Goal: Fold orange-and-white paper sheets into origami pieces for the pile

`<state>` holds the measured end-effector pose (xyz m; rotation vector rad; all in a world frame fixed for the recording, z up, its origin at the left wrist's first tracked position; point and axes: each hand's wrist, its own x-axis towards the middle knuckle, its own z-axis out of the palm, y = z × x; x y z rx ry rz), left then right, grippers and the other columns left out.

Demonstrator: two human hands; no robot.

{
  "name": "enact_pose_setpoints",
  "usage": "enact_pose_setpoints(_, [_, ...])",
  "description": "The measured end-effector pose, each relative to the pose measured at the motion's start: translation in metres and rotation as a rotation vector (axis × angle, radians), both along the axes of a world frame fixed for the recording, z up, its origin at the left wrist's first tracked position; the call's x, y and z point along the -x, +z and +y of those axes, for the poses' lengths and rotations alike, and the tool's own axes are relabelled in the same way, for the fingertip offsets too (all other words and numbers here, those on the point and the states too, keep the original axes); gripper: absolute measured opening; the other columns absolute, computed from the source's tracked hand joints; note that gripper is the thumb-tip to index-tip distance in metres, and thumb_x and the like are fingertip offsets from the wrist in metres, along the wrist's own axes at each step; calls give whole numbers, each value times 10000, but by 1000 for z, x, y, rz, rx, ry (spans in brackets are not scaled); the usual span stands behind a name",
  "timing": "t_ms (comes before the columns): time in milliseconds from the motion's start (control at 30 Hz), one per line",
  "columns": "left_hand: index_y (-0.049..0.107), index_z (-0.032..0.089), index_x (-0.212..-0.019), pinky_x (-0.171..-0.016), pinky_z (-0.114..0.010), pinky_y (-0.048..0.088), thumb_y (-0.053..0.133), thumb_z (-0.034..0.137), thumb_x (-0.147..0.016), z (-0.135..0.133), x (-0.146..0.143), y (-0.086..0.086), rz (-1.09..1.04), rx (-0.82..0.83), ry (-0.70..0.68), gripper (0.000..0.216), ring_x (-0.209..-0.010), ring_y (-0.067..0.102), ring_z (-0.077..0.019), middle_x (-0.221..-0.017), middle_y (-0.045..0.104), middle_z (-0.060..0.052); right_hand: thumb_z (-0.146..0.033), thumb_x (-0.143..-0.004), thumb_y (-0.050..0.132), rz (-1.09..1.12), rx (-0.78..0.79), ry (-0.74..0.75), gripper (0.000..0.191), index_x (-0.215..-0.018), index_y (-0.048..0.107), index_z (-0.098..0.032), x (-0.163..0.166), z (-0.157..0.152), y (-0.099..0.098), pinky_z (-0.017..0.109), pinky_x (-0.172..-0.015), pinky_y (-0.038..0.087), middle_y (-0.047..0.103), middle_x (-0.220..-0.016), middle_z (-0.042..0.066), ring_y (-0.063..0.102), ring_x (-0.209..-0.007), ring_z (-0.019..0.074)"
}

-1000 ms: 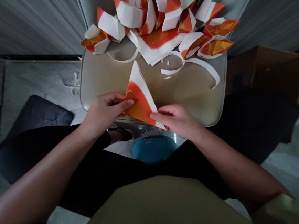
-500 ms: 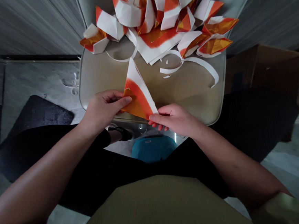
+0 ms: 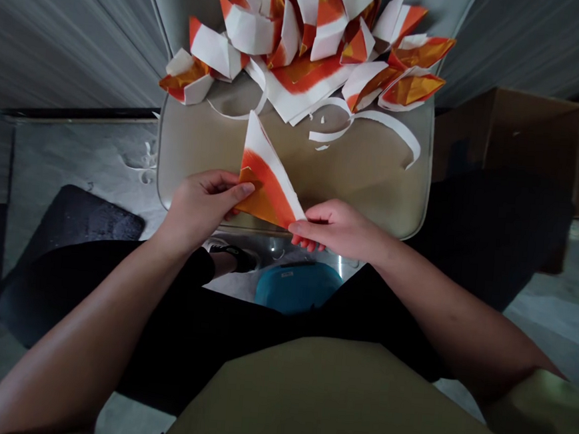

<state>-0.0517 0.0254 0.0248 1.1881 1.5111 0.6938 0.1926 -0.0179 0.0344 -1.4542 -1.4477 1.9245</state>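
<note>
A folded paper triangle (image 3: pixel 270 187), white with a red band and a gold part, is held between both hands above the front of a chair seat (image 3: pixel 352 182). My left hand (image 3: pixel 201 205) is closed on its lower left corner, thumb on top. At the lower right corner, my right hand (image 3: pixel 336 227) pinches the paper between thumb and fingers. Beyond it lies a flat stack of the same paper (image 3: pixel 299 87). Around and on that stack sit several folded paper ingots (image 3: pixel 249 30) in white, red and gold.
Curled white paper strips (image 3: pixel 391 128) and small scraps (image 3: pixel 321 148) lie on the seat. Below its front edge is a blue plastic thing (image 3: pixel 296 288). A dark cushion (image 3: pixel 94 212) rests on the floor at left, and a cardboard box (image 3: pixel 521 138) stands at right.
Both hands keep the same hold on the paper triangle, which has hardly moved. The view has shifted very slightly.
</note>
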Motion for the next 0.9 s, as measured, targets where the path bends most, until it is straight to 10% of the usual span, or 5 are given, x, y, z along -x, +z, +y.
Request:
enact_pose_setpoints(367, [739,198,-861,-460,-206,415,813,498,-754,2,3,-2,17,-66,26,327,-507,525,-83,-677,641,13,-822,-935,386,140,18,-76,759,-841,783,-183,-1,2,-4,221,-498,441,717,-746,53,616,-569,101])
enact_pose_setpoints(600, [732,208,-826,-489,-195,449,808,460,-756,-3,-2,4,14,-61,19,272,-537,548,-89,-665,648,16,-585,-821,776,-1,0,-50,407,-906,750,-188,1,0,1,216,-503,446,710,-776,24,625,-622,110])
enact_pose_setpoints(900, [756,205,-822,-472,-187,427,832,456,-743,-4,-2,6,19,-61,19,274,-537,551,-88,-655,654,11,-510,-862,742,-46,-7,-49,331,-828,771,-182,3,0,-1,232,-517,465,731,-751,39,632,-615,113])
